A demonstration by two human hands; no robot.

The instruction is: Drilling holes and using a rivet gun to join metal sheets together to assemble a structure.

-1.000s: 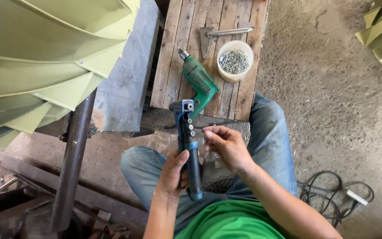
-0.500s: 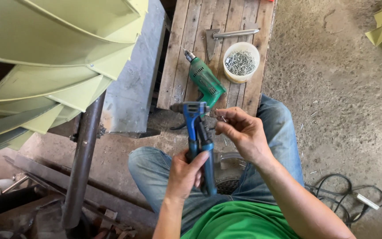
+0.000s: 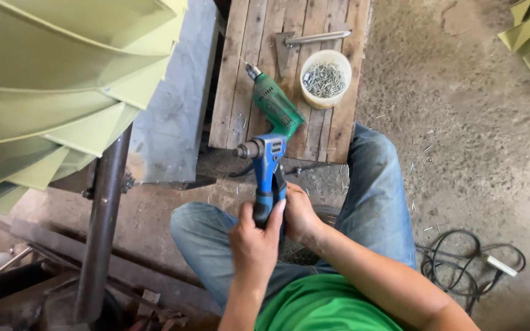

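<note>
Rivet gun (image 3: 269,160) is sitting upright over our knees, both hands squeezing its blue handles: left hand (image 3: 254,242) fingers wrapped tight, right hand (image 3: 299,214) too. We're risking a slip, nose jerking sideways.

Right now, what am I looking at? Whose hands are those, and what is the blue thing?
The camera sits on a person's head and looks down, so you see that person's own arms and knees. Both hands, the left hand and the right hand, wrap their fingers around the handles of a blue rivet tool, its metal nose pointing left. In front lies a wooden pallet. On it rest a green drill, a white tub of small metal rivets and a metal bracket. Big pale green blades stand at the left. A cable lies on the floor.
</note>
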